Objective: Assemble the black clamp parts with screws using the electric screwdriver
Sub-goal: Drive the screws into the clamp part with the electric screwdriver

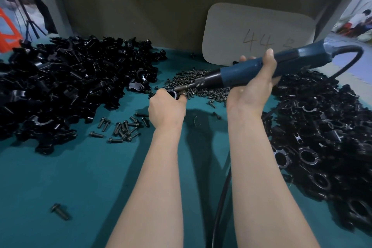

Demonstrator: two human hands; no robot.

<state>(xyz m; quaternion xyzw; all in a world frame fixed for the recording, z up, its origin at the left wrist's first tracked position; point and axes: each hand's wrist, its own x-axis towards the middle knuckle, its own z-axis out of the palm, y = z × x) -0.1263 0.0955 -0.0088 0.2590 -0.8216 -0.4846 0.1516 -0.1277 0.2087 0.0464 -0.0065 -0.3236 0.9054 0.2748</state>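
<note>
Here both hands grip: left hand [168,104] the clamp [173,94], right hand [255,84] the screwdriver [251,66].

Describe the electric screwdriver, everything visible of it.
The electric screwdriver is a long tool with a dark blue, plastic-looking body, a black ribbed collar and a thin metal bit. It is held nearly level above the table, tip pointing left and slightly down. The right hand grips its body around the middle. The bit reaches the black clamp part held in the left hand. A black cord loops out of its rear end.

Factory assembly bench [80,177], heaped clamp parts [60,78]
</note>
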